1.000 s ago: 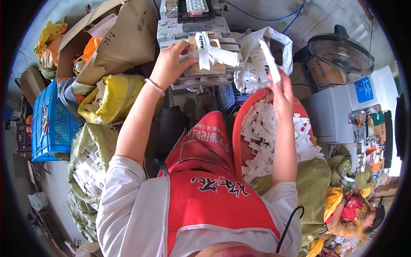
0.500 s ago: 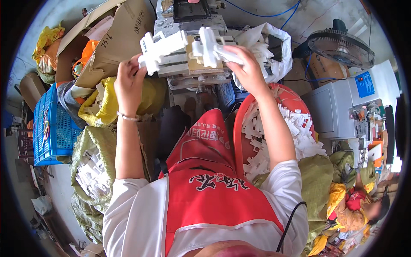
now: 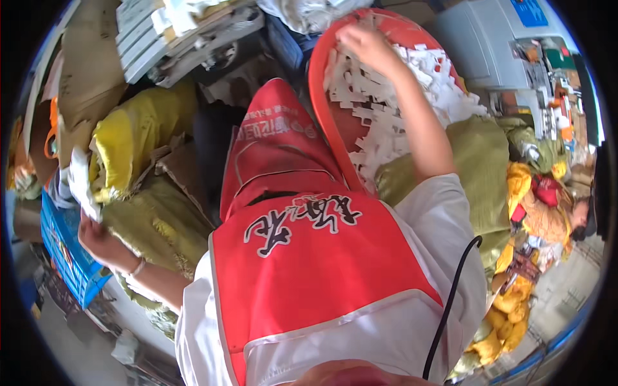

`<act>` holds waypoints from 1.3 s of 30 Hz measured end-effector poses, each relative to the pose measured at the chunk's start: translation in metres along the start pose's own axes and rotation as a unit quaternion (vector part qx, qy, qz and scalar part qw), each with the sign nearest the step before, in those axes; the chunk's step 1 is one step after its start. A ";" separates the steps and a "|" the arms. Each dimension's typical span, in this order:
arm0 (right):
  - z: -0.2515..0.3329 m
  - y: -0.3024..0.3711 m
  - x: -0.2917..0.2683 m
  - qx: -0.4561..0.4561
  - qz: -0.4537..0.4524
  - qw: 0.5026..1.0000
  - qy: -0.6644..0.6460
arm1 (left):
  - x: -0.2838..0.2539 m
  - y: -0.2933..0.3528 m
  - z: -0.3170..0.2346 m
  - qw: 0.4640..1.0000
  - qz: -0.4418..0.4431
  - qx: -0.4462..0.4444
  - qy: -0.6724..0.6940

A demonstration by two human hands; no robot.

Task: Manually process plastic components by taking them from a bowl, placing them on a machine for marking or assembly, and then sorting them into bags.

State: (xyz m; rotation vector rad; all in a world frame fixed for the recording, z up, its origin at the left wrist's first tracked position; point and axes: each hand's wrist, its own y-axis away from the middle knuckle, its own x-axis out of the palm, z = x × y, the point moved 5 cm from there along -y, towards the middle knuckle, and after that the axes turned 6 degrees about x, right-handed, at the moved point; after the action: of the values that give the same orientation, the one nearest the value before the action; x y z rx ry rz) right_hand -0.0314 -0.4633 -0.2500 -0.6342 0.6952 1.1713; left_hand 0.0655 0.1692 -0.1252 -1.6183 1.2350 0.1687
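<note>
Out to the far left, my left hand (image 3: 106,246) is closed on a white plastic part (image 3: 82,183), smeared by motion, beside the yellow sack. My right hand (image 3: 368,46) is over the far end of a red tub (image 3: 317,87), its fingers curled. Whatever those fingers hold, if anything, I cannot make out. Loose white plastic pieces (image 3: 428,80) lie heaped in the tub. On the grey metal machine (image 3: 138,45) at the upper left rests another white plastic part (image 3: 183,16), partly cut off by the picture's edge.
A yellow sack (image 3: 145,122), a green woven sack (image 3: 170,212) and a blue crate (image 3: 71,257) stand to my left. Cardboard (image 3: 90,71) rises behind them. At right are another green sack (image 3: 473,154), a grey cabinet (image 3: 470,38) and a seated person (image 3: 553,219).
Both hands have left the machine. The left carried a white part down and left; the right moved to the red tub. The view has shifted, and a white part stays on the machine.
</note>
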 end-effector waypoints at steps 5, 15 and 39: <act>-0.132 0.108 0.096 0.184 0.158 0.962 0.128 | -0.023 0.015 0.030 0.995 0.019 -0.090 -0.046; -0.162 0.128 0.190 0.079 0.132 0.933 0.326 | -0.131 0.090 0.093 0.971 -0.020 -0.192 -0.141; 0.127 0.080 0.003 -0.048 0.151 0.972 -0.172 | 0.211 0.062 -0.272 0.752 0.488 0.063 0.438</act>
State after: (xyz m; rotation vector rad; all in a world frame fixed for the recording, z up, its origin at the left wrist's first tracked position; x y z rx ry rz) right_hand -0.0875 -0.3435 -0.1784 -0.3974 0.4486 1.5599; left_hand -0.0060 -0.1694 -0.1774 -0.7217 2.6933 -0.0582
